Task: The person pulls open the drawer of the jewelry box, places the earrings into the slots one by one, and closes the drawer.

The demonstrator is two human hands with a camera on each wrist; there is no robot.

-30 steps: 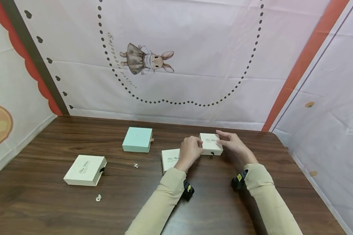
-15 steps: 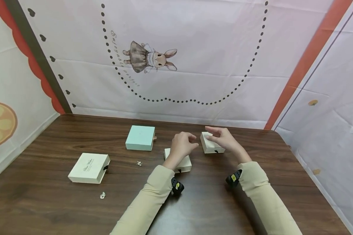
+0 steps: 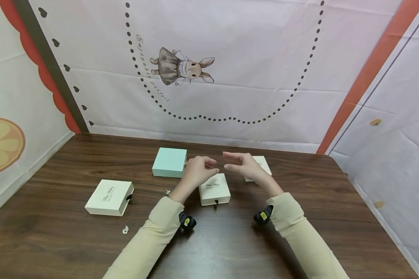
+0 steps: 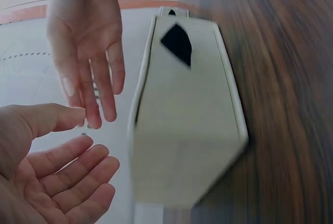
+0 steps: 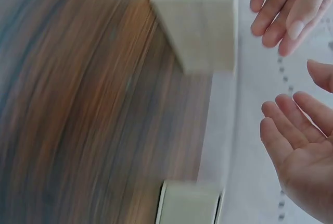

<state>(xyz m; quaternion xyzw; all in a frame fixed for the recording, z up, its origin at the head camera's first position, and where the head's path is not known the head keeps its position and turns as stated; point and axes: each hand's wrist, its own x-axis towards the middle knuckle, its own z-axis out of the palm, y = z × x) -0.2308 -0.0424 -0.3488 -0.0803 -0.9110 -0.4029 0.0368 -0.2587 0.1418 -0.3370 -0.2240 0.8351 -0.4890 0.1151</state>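
Left hand [image 3: 195, 171] and right hand [image 3: 246, 166], fingers parted, are moving from the right box [image 3: 264, 165] to near the middle white box [image 3: 215, 192] on the counter [image 3: 227, 244]; left wrist view is revealing the right palm [image 4: 86, 26], hidden from the head.

The counter [image 3: 227, 248] looks like dark wood or wood-grain laminate, smooth, glossy where light catches it. The cream boxes [image 3: 214, 188] appear to be stiff paper card, smooth and matt, and so does the mint box [image 3: 169, 161]. The black tab [image 4: 179, 44] resembles ribbon cloth. The small trinkets [image 3: 125, 229] have a silvery, metallic look. The backdrop [image 3: 248, 58] is creased sheeting, cloth or plastic; the sleeves [image 3: 141, 240] are matt cloth, the wrist cameras [image 3: 187, 223] black plastic.
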